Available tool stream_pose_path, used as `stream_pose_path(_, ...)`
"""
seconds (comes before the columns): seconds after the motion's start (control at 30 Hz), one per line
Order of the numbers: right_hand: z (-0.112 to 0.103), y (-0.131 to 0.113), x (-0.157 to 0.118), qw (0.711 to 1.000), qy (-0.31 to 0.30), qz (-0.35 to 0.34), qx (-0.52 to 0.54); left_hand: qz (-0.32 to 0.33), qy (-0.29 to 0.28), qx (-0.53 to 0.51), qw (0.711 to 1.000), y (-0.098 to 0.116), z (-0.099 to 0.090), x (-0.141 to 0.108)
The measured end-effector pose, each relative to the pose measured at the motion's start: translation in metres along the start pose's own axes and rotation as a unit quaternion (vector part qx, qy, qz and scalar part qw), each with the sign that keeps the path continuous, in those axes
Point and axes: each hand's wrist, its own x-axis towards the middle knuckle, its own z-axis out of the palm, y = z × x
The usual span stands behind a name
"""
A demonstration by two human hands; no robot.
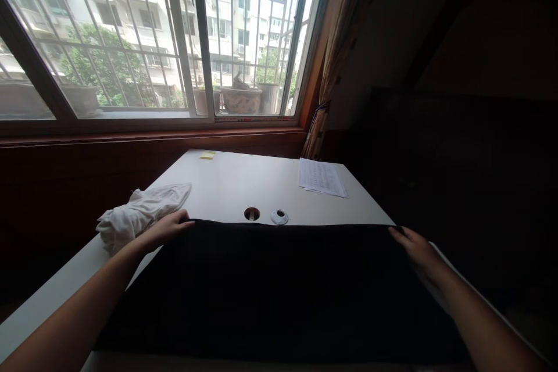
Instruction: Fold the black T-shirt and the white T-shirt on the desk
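A wide black cloth [279, 290] is stretched between my two hands over the near part of a white table [244, 180]. My left hand [172, 225] pinches its far left corner, close to a crumpled white cloth [139, 212]. At the far right corner, my right hand [412, 241] grips the same black cloth near the table's right edge. The cloth's upper edge runs nearly straight from hand to hand. It hides the tabletop beneath it.
Beyond the cloth's edge are a round hole [251, 214] in the tabletop and a white ring-shaped cap [279, 217]. Printed papers [322, 177] lie at the back right, a yellow sticky note [208, 155] at the back left. A barred window [244, 40] and a curtain [325, 93] stand behind.
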Motion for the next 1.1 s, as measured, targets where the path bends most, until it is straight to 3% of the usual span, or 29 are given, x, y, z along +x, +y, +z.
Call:
stream_pose_path(0.13, 0.015, 0.014, 0.016, 0.995, -0.01, 0.04, -0.091, 0.002, 0.041, 0.097, 0.994, 0.0, 0.006, 0.011)
stream_pose_path(0.33, 0.037, 0.021, 0.015, 0.985, -0.01, 0.046, -0.164, 0.02, 0.069, 0.121, 0.99, 0.005, 0.015, 0.013)
stream_pose_path(0.53, 0.033, 0.023, 0.017, 0.979, 0.0, 0.045, -0.201, 0.019, 0.082, 0.101, 0.991, 0.002, 0.011, 0.005)
stream_pose_path(0.63, 0.03, 0.02, 0.018, 0.973, 0.022, 0.051, -0.224, 0.002, 0.123, 0.089, 0.988, -0.007, 0.012, 0.007)
stream_pose_path(0.77, 0.039, 0.016, 0.011, 0.964, 0.022, 0.047, -0.261, 0.028, 0.187, 0.149, 0.971, -0.018, 0.029, 0.015)
stream_pose_path(0.9, 0.047, 0.013, 0.005, 0.956, 0.011, 0.043, -0.291, 0.086, 0.234, 0.264, 0.932, -0.024, 0.047, 0.017)
stream_pose_path(1.1, 0.042, 0.013, -0.001, 0.946, 0.032, 0.039, -0.32, 0.09, 0.274, 0.333, 0.898, -0.022, 0.048, 0.009)
